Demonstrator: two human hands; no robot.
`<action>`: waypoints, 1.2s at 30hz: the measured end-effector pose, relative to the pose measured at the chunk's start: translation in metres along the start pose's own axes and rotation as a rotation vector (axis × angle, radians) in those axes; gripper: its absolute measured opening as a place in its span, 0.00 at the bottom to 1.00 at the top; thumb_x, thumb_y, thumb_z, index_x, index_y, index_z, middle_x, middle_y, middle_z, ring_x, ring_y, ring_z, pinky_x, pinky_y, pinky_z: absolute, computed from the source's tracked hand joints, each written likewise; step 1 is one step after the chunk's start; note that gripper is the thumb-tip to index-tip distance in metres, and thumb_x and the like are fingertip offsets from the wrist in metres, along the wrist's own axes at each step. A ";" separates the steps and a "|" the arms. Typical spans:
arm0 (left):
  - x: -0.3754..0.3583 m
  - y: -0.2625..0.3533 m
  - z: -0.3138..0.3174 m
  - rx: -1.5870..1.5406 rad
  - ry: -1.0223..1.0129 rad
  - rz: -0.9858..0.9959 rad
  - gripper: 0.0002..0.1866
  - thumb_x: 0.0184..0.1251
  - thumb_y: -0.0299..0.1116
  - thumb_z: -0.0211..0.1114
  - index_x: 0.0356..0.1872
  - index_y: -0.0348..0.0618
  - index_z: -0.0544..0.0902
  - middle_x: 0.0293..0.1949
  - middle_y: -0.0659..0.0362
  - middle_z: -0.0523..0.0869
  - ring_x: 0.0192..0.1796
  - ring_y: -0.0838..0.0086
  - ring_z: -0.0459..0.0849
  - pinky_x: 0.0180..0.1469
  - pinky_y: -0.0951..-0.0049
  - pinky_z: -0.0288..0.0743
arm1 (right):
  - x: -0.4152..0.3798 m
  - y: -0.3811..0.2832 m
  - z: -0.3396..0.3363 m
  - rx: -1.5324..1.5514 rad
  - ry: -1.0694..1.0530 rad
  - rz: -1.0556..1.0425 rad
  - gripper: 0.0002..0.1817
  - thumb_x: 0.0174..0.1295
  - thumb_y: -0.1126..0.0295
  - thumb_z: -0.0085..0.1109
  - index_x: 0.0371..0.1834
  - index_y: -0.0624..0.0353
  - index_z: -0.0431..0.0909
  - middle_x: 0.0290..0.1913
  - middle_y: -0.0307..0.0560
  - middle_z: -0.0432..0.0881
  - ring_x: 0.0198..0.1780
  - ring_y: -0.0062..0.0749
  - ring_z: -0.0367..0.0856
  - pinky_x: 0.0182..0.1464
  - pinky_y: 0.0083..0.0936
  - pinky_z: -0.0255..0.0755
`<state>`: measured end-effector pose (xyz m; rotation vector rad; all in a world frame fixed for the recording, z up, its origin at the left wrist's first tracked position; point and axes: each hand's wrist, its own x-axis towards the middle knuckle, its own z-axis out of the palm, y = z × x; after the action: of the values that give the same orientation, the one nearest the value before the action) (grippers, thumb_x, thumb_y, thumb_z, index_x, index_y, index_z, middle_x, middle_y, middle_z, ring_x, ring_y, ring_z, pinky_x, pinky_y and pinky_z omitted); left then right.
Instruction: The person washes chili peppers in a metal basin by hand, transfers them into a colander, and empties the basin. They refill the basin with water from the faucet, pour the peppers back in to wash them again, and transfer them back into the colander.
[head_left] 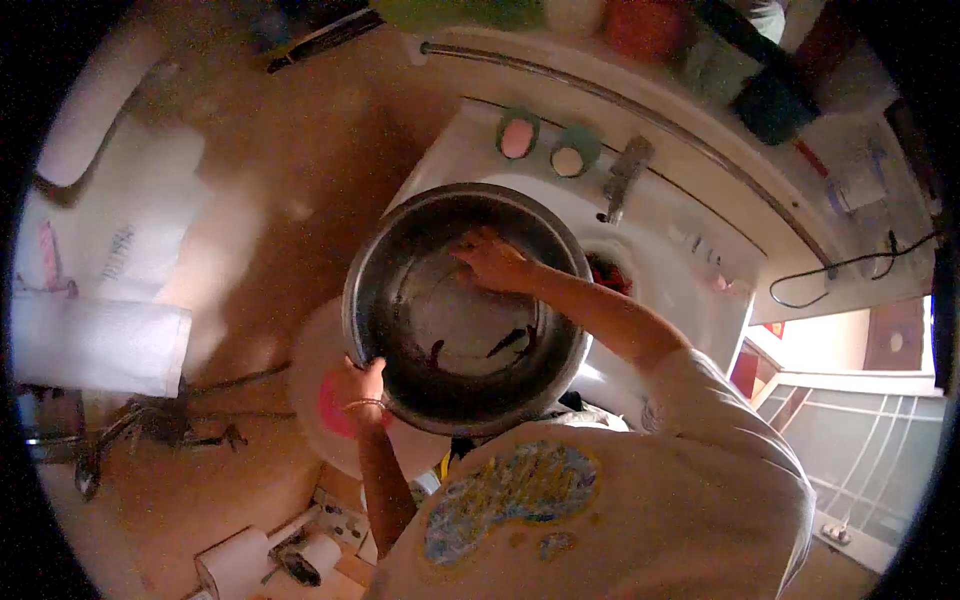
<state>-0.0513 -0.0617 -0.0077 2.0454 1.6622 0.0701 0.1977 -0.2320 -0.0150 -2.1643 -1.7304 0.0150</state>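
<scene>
A large round metal basin is held over the left part of the white sink, close to my body. My left hand, with a thin bracelet at the wrist, grips the basin's rim at its near left side. Inside the basin, my right hand reaches toward the far inner wall with fingers extended; I make out nothing in it. Dark patches, perhaps reflections, show on the basin's bottom. Part of the sink bowl is hidden behind the basin.
A faucet rises at the sink's back, beside two green soap dishes with a pink soap and a pale soap. A metal rail runs behind. A white towel hangs left. Below the basin is a pale round lid-like thing.
</scene>
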 end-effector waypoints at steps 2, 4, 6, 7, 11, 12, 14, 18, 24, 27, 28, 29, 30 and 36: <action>-0.016 0.016 -0.009 0.062 -0.062 -0.015 0.40 0.40 0.45 0.61 0.57 0.38 0.59 0.52 0.44 0.68 0.54 0.53 0.68 0.53 0.62 0.61 | 0.030 0.001 0.018 -0.071 -0.154 0.054 0.23 0.51 0.57 0.50 0.50 0.55 0.66 0.49 0.55 0.67 0.53 0.47 0.61 0.53 0.40 0.60; -0.008 0.010 -0.004 0.078 -0.097 -0.036 0.41 0.42 0.46 0.59 0.59 0.39 0.55 0.54 0.43 0.66 0.55 0.51 0.66 0.54 0.61 0.61 | 0.040 0.005 0.044 -0.070 -0.184 0.405 0.26 0.52 0.53 0.49 0.51 0.56 0.65 0.51 0.58 0.64 0.53 0.54 0.59 0.52 0.43 0.59; 0.000 -0.007 0.009 -0.010 -0.048 0.021 0.41 0.42 0.46 0.59 0.59 0.38 0.56 0.54 0.43 0.66 0.55 0.51 0.66 0.54 0.61 0.60 | 0.029 -0.011 0.056 -0.013 -0.111 0.449 0.26 0.52 0.52 0.47 0.50 0.56 0.65 0.52 0.58 0.63 0.53 0.56 0.58 0.51 0.46 0.60; 0.001 -0.007 0.009 -0.038 -0.029 0.038 0.39 0.42 0.45 0.61 0.57 0.38 0.59 0.52 0.43 0.68 0.53 0.50 0.67 0.53 0.61 0.61 | 0.021 -0.019 0.054 0.013 -0.071 0.478 0.26 0.52 0.52 0.47 0.50 0.56 0.65 0.53 0.58 0.62 0.53 0.57 0.58 0.51 0.47 0.60; 0.008 -0.013 0.016 -0.120 -0.034 0.112 0.35 0.41 0.42 0.62 0.53 0.37 0.64 0.50 0.43 0.69 0.51 0.51 0.69 0.52 0.61 0.62 | -0.011 -0.058 0.021 0.078 -0.392 0.284 0.26 0.53 0.48 0.42 0.52 0.52 0.65 0.55 0.58 0.60 0.52 0.58 0.61 0.48 0.54 0.60; 0.012 -0.019 0.025 -0.108 0.048 0.113 0.33 0.40 0.39 0.63 0.50 0.37 0.66 0.48 0.43 0.71 0.49 0.51 0.70 0.50 0.61 0.63 | -0.027 -0.068 0.035 0.034 -0.483 0.208 0.26 0.53 0.48 0.42 0.51 0.51 0.65 0.54 0.57 0.61 0.51 0.58 0.62 0.47 0.55 0.60; 0.013 -0.022 0.022 -0.102 0.124 0.115 0.31 0.39 0.37 0.64 0.48 0.36 0.67 0.45 0.44 0.74 0.47 0.52 0.72 0.49 0.61 0.65 | -0.065 -0.079 0.089 -0.044 -0.616 -0.080 0.24 0.53 0.48 0.41 0.48 0.51 0.68 0.53 0.55 0.63 0.50 0.57 0.63 0.47 0.56 0.60; 0.012 -0.019 0.017 -0.323 0.045 0.268 0.28 0.36 0.31 0.66 0.45 0.35 0.69 0.38 0.46 0.78 0.42 0.53 0.76 0.44 0.63 0.68 | -0.069 -0.113 0.017 0.058 -0.710 0.298 0.19 0.54 0.54 0.42 0.41 0.52 0.73 0.52 0.52 0.65 0.51 0.56 0.63 0.44 0.55 0.62; 0.014 -0.020 0.018 -0.296 0.060 0.269 0.26 0.36 0.28 0.64 0.43 0.36 0.70 0.37 0.46 0.78 0.42 0.53 0.76 0.43 0.63 0.68 | -0.109 -0.060 0.129 0.184 -0.944 -0.137 0.14 0.53 0.62 0.46 0.35 0.58 0.75 0.36 0.52 0.76 0.38 0.45 0.74 0.37 0.41 0.70; -0.001 -0.004 0.001 -0.242 0.072 0.249 0.25 0.36 0.28 0.64 0.43 0.35 0.70 0.37 0.45 0.78 0.42 0.52 0.76 0.43 0.63 0.68 | -0.114 -0.052 0.147 -0.238 -0.990 -0.858 0.13 0.51 0.63 0.48 0.31 0.62 0.74 0.27 0.54 0.76 0.30 0.46 0.76 0.34 0.38 0.70; -0.005 0.001 -0.003 -0.178 0.076 0.226 0.25 0.36 0.28 0.64 0.42 0.35 0.70 0.37 0.45 0.78 0.42 0.52 0.76 0.43 0.63 0.68 | -0.102 -0.060 0.106 0.065 -0.970 -0.511 0.13 0.51 0.63 0.49 0.30 0.63 0.74 0.26 0.55 0.76 0.29 0.46 0.75 0.33 0.39 0.69; -0.006 0.003 -0.007 -0.178 0.075 0.226 0.25 0.36 0.28 0.64 0.42 0.35 0.70 0.37 0.45 0.78 0.42 0.52 0.76 0.43 0.63 0.68 | -0.091 -0.071 0.067 0.362 -0.915 -0.154 0.13 0.50 0.63 0.50 0.29 0.64 0.74 0.25 0.56 0.75 0.28 0.47 0.74 0.33 0.39 0.69; -0.007 0.005 -0.009 -0.173 0.047 0.219 0.25 0.36 0.28 0.64 0.42 0.35 0.70 0.37 0.45 0.78 0.42 0.51 0.76 0.44 0.62 0.67 | -0.081 -0.078 0.044 0.361 -0.917 -0.155 0.13 0.50 0.63 0.50 0.29 0.64 0.74 0.25 0.56 0.75 0.28 0.47 0.74 0.33 0.39 0.69; -0.008 0.001 0.000 -0.125 0.108 0.212 0.26 0.38 0.31 0.63 0.44 0.35 0.69 0.41 0.45 0.76 0.44 0.53 0.75 0.45 0.61 0.66 | -0.042 -0.077 -0.074 0.718 -0.864 0.120 0.17 0.55 0.59 0.49 0.38 0.63 0.70 0.28 0.50 0.75 0.25 0.37 0.72 0.31 0.33 0.68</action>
<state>-0.0526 -0.0693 -0.0051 2.1469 1.4560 0.3532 0.1319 -0.2783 0.0667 -1.7619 -1.5617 1.5326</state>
